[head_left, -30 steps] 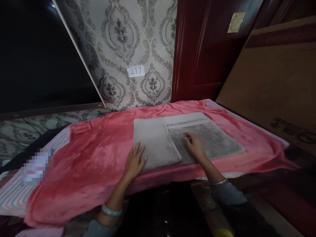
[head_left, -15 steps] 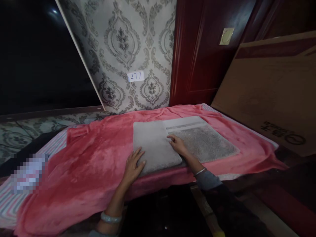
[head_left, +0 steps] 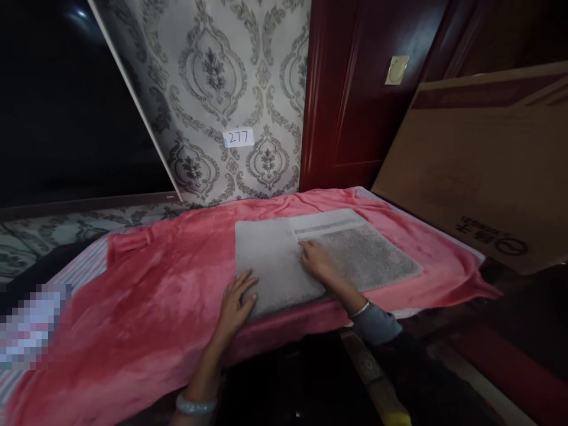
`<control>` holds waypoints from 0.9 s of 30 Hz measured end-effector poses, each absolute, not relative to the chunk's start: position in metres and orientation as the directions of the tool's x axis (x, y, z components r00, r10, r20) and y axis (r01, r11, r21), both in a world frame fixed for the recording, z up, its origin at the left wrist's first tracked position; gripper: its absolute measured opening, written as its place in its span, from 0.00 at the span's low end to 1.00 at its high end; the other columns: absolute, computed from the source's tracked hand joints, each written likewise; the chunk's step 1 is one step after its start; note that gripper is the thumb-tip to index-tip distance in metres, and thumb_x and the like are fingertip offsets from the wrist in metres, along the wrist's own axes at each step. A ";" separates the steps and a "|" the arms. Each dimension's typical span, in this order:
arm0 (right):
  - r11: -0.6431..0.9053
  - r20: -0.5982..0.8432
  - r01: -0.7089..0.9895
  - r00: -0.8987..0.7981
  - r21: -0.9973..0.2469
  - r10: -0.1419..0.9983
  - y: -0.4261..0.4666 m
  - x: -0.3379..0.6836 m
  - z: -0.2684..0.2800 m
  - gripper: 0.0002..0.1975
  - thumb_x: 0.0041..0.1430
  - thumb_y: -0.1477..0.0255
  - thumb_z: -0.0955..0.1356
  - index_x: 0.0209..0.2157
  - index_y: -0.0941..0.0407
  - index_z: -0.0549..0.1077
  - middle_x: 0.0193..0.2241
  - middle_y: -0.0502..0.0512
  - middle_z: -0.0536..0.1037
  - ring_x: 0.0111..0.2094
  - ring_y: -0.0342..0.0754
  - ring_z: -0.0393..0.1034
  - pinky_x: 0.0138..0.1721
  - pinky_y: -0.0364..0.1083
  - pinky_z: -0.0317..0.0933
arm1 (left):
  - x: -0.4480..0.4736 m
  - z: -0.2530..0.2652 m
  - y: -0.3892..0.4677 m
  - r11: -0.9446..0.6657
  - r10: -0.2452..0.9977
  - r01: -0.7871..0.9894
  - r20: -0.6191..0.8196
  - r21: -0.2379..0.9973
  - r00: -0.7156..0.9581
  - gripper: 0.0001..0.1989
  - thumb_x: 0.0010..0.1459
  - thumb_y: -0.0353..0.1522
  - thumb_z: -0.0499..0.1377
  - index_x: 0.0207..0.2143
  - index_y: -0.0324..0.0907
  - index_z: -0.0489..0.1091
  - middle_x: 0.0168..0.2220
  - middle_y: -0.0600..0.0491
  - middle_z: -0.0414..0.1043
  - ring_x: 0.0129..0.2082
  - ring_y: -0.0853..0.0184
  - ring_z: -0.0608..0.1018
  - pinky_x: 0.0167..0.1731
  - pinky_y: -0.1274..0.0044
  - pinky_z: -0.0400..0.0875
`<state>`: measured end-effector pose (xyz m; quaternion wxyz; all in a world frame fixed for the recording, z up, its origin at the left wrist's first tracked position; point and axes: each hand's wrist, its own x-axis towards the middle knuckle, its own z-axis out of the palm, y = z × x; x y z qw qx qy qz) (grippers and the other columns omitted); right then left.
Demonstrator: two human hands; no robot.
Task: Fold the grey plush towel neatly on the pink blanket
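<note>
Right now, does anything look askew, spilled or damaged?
The blanket is wrinkled along its far edge, and striped fabric shows past it at left, so it looks uneven. A pixelated patch obscures the picture's left edge. The cloth shows no spill or damage.

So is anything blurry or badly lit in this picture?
Head view: dim overall, nearly black at bottom middle; head view: a glare spot near the top of the dark screen; head view: the right hand and grey cloth look slightly soft, though the white card's digits are readable.
</note>
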<state>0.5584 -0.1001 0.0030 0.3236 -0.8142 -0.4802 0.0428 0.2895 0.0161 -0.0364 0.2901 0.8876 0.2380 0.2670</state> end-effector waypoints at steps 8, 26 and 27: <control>-0.240 0.121 0.932 0.281 -0.273 0.952 -0.110 0.499 -0.007 0.35 0.68 0.53 0.60 0.69 0.58 0.56 0.70 0.65 0.50 0.71 0.60 0.40 0.67 0.61 0.39 | 0.290 -0.039 0.014 -0.770 0.546 0.278 0.368 0.574 0.753 0.19 0.63 0.37 0.54 0.54 0.49 0.73 0.63 0.50 0.66 0.64 0.57 0.67 0.65 0.54 0.55; -0.105 0.172 0.921 0.181 -0.374 0.968 -0.130 0.494 -0.016 0.30 0.69 0.55 0.60 0.68 0.52 0.59 0.69 0.57 0.55 0.70 0.57 0.43 0.69 0.60 0.38 | 0.459 0.018 0.092 -0.988 0.042 0.057 -0.111 0.142 0.993 0.28 0.70 0.45 0.42 0.69 0.52 0.50 0.72 0.51 0.43 0.72 0.59 0.46 0.67 0.53 0.40; -0.107 0.172 0.918 0.184 -0.381 0.968 -0.130 0.494 -0.016 0.30 0.69 0.55 0.60 0.68 0.52 0.59 0.69 0.57 0.55 0.71 0.56 0.43 0.69 0.60 0.37 | 0.467 0.016 0.098 -0.992 0.044 0.056 -0.112 0.112 0.993 0.29 0.69 0.45 0.43 0.70 0.52 0.49 0.73 0.50 0.42 0.72 0.58 0.45 0.67 0.52 0.39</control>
